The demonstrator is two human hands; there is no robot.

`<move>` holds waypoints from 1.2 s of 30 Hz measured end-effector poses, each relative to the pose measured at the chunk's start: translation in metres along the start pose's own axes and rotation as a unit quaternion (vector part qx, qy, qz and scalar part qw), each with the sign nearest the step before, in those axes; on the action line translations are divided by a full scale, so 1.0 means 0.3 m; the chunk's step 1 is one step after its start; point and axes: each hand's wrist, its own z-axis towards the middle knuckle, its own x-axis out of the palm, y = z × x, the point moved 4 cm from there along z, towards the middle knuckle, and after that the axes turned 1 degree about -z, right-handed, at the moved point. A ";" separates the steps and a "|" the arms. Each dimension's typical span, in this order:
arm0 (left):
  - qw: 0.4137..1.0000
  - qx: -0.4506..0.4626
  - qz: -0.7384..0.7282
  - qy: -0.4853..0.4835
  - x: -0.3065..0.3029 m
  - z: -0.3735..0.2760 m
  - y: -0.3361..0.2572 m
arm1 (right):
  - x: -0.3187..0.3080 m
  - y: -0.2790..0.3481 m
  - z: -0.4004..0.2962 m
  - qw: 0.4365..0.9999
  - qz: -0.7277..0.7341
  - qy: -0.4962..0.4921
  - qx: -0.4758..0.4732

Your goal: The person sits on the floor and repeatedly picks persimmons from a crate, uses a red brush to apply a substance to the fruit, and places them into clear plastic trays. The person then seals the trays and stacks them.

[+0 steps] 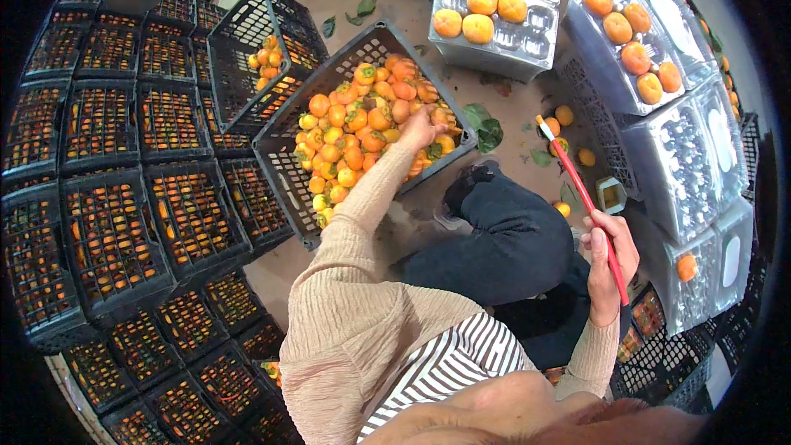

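My left hand [421, 128] reaches into a black plastic crate [426, 182] of orange persimmons [353, 130], many with green calyxes. Its fingers touch fruit near the crate's right side; whether they grip one is hard to see. My right hand [609, 253] holds a slim brush [578, 176] by its red handle, the pale tip pointing up and away from me. Below that tip, a few loose persimmons [563, 115] lie on the floor. A small, open, cup-like container [610, 195] stands just beyond my right hand.
Stacked black crates of persimmons [111, 222] fill the left side. Another crate [247, 99] leans beside mine. Clear plastic trays [525, 37] with several persimmons stand at the upper right; more trays [680, 161] line the right. Green leaves [485, 127] litter the floor.
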 end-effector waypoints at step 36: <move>0.535 0.011 -0.772 0.342 -0.069 -0.298 -0.539 | -0.006 0.075 0.009 0.994 0.023 0.024 -0.103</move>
